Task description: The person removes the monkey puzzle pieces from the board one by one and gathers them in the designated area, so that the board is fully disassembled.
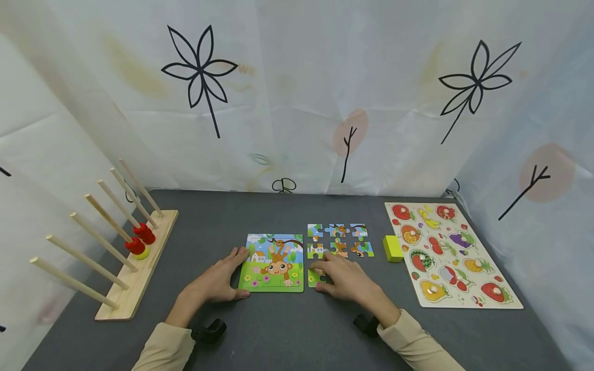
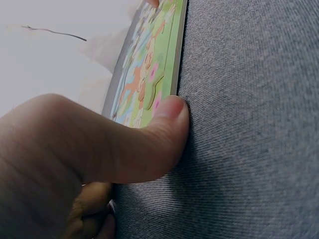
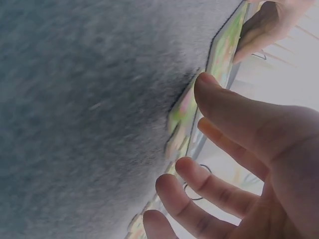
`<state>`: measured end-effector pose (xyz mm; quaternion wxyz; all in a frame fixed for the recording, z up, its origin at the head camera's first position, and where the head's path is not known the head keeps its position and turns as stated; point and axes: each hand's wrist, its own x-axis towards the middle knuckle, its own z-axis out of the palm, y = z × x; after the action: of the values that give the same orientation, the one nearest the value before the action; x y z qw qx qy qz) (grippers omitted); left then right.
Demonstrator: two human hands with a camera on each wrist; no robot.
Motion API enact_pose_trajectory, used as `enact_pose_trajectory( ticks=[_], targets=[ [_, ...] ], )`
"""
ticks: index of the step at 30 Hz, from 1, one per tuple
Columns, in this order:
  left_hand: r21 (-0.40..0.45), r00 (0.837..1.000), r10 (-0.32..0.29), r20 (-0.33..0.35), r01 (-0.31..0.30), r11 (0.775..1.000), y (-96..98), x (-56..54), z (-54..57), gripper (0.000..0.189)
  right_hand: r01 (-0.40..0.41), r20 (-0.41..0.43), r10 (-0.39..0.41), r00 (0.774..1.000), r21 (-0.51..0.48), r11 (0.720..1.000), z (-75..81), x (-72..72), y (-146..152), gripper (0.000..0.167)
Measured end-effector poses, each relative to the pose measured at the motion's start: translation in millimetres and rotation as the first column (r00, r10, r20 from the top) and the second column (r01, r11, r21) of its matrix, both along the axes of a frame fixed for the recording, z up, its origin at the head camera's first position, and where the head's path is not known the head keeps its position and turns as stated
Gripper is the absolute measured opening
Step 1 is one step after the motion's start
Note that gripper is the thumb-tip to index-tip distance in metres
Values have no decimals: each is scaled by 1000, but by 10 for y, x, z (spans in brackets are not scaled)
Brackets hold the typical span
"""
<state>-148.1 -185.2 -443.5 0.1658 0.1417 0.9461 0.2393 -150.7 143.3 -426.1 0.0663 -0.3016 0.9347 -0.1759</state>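
Note:
A square monkey jigsaw [image 1: 277,263] lies in its frame on the dark table. My left hand [image 1: 218,275] rests along its left side, fingertips at the left edge and thumb [image 2: 169,112] touching the near corner. To the right of the frame, loose jigsaw pieces are laid out in rows, with the far pieces [image 1: 337,230] showing plainly. With thumb and index finger at opposite edges, my right hand [image 1: 345,278] pinches a green jigsaw piece [image 1: 312,279] beside the frame. Its other fingers are spread in the right wrist view, and the hand hides part of the near row.
At the left stands a wooden peg rack [image 1: 144,275] with upright sticks and a few red and yellow beads [image 1: 136,246]. A yellow block [image 1: 393,248] sits beside a fruit puzzle board [image 1: 457,257] at the right. A printed white curtain [image 1: 297,103] hangs behind the table.

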Motion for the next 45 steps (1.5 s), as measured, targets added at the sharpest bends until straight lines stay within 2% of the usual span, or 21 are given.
enact_pose_trajectory(
  ticks=[7, 18, 25, 31, 45],
  targets=[
    [-4, 1000, 5, 2, -5, 1000, -6, -13, -11, 104, -35, -26, 34, 999, -35, 999, 35, -3, -90, 42],
    [2, 1000, 9, 1, -9, 1000, -24, -14, -42, 104, -44, -15, 44, 999, -2, 999, 83, -25, -315, 42],
    [-1, 1000, 13, 4, -13, 1000, -17, -10, -30, 104, -74, -17, 74, 997, -29, 997, 129, -21, -459, 41],
    [-2, 1000, 15, 8, -15, 1000, -5, -16, -20, 103, -101, -29, 101, 994, -6, 995, 167, -24, -594, 43],
    [0, 1000, 11, 7, -11, 1000, -12, -7, -10, 103, -122, 30, 121, 992, 43, 992, 35, -40, -875, 48]
  ],
)
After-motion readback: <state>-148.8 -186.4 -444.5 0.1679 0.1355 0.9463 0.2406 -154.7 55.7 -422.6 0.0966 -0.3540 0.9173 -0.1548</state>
